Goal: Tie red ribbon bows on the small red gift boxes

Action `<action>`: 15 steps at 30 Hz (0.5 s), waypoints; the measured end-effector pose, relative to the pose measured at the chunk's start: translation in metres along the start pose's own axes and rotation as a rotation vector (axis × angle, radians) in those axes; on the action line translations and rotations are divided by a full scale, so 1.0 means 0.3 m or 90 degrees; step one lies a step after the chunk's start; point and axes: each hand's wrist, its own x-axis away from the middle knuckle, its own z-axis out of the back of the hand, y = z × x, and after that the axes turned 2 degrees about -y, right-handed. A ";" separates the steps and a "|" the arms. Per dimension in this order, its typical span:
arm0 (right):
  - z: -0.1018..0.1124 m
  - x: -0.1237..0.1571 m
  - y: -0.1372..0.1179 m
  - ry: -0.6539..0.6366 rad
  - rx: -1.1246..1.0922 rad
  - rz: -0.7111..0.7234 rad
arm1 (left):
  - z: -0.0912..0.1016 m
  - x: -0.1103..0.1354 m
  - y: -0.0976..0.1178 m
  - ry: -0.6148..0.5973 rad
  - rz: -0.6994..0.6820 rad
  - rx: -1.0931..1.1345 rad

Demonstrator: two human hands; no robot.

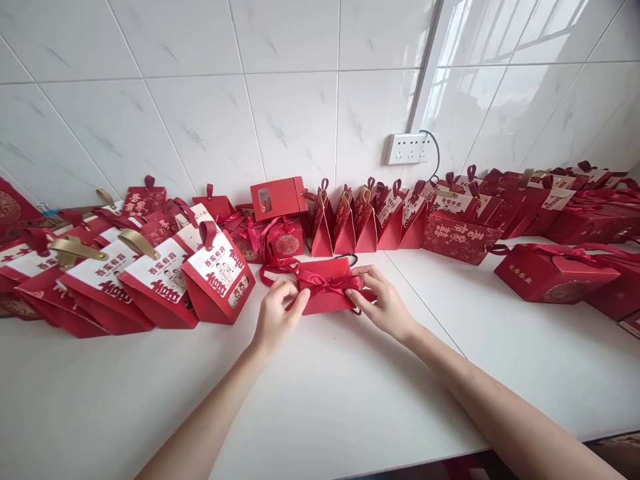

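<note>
A small red gift box lies on the white table in front of me. Across its top runs a shiny dark red ribbon, tied in a bow at the middle. At the box's left end, my left hand pinches the ribbon between thumb and fingers. My right hand pinches the bow's other side at the right end. Loose ribbon trails out past the left hand and below the right one. The box's underside is hidden.
Rows of red and white gift boxes stand at the left. Behind lie more boxes with a windowed box on top, beside upright triangular boxes. Ribbon-tied boxes crowd the right. A power strip is on the tiled wall.
</note>
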 end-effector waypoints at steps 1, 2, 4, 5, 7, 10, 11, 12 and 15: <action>0.001 -0.003 0.002 0.004 -0.017 -0.020 | 0.000 -0.001 0.002 -0.008 0.013 0.015; 0.002 -0.007 0.005 0.012 -0.028 -0.034 | 0.000 -0.001 0.004 -0.019 0.028 0.033; 0.004 -0.015 0.011 0.032 -0.031 -0.052 | 0.000 -0.002 0.005 -0.046 0.050 0.071; 0.005 -0.018 0.013 0.045 -0.034 -0.064 | 0.000 -0.002 0.005 -0.059 0.054 0.087; 0.007 -0.024 0.015 0.069 -0.050 -0.095 | 0.000 -0.001 0.003 -0.083 0.053 0.103; 0.008 -0.027 0.011 0.087 -0.082 -0.136 | -0.002 0.003 -0.003 -0.107 0.051 0.082; 0.009 -0.027 0.010 0.089 -0.086 -0.142 | -0.005 0.005 -0.005 -0.112 0.049 0.072; 0.009 -0.027 0.009 0.093 -0.089 -0.148 | -0.007 0.007 -0.008 -0.118 0.044 0.064; 0.009 -0.028 0.017 0.110 -0.104 -0.173 | -0.018 0.014 -0.017 -0.143 0.018 0.059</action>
